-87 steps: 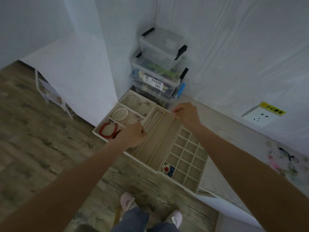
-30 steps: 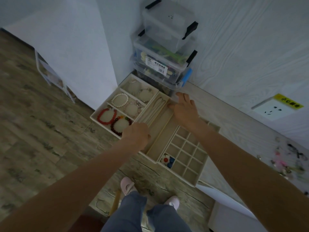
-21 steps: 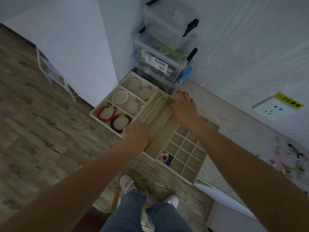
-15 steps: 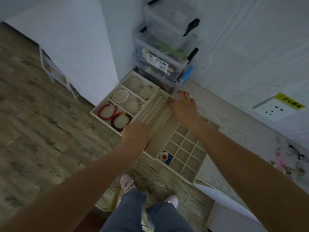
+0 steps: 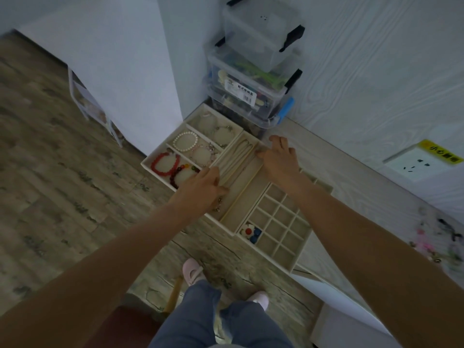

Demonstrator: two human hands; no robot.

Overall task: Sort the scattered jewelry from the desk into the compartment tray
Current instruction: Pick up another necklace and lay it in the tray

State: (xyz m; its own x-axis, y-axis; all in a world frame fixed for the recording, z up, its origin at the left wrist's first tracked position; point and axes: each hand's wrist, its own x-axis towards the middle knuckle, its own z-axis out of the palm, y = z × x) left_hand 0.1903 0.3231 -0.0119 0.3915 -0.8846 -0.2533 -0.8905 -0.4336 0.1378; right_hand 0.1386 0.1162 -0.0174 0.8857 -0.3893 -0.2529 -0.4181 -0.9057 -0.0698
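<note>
Jewelry tray [image 5: 227, 223] sits at the near-left corner of the desk [image 5: 351, 172], in three joined sections: bracelet slots on the left, long necklace channels in the middle, a small-cell grid on the right. Bracelet slots are part-filled: a red bead bracelet [image 5: 164, 164], a dark bead bracelet [image 5: 184, 173] w/ coloured beads and a pearl bracelet [image 5: 185, 141], each laid round a pale cushion, presumably so it keeps its loop. A pale necklace [image 5: 239, 153] lies lengthwise in one long channel, which suits a strand laid straight. Left hand [image 5: 200, 192] is over the near end of the channels, fingers curled down; something small and metallic shows under it, but whether it is pinched: cannot tell. Right hand [image 5: 278, 159] rests at the far end of the middle section, fingers straight and spread, thumb tip at the channel divider, apparently steadying or straightening the strand, gripping nothing. One grid cell holds small coloured pieces [image 5: 249, 233]; other cells visible are bare. Loose jewelry [image 5: 437, 237] is on the desk at far right, well apart from the tray; judged: sorting approx. half done. Clear storage boxes [image 5: 253, 71] are stacked in the corner just behind the tray.
</note>
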